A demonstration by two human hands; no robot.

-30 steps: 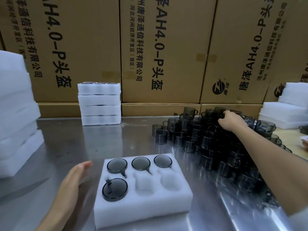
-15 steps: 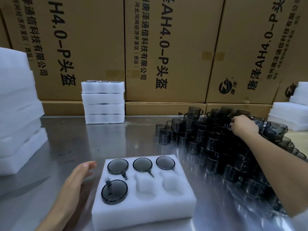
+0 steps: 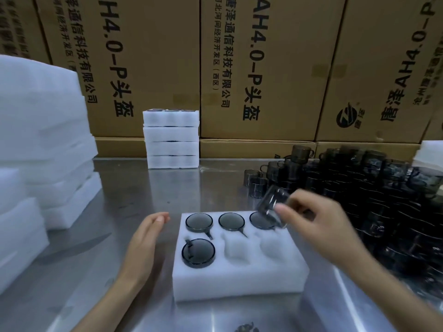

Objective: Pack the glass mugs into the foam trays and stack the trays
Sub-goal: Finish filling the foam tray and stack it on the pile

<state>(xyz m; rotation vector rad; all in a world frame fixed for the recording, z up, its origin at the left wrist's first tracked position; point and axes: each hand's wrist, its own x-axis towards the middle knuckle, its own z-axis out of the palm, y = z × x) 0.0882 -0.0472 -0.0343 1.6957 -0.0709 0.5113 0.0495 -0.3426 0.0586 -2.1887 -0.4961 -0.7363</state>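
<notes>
On the steel surface (image 3: 134, 188) sits a foam tray (image 3: 239, 279) with six pockets: four hold mugs, the near middle and near right stand empty. The left hand (image 3: 143, 240) rests beside the tray, fingers straight and together. The right hand (image 3: 318, 226) pinches a tilted, blurred mug (image 3: 272, 207) above the tray's far right pocket. Beyond lie the mug pile (image 3: 359, 188), a stack of four trays (image 3: 171, 138) and cardboard boxes (image 3: 259, 68).
</notes>
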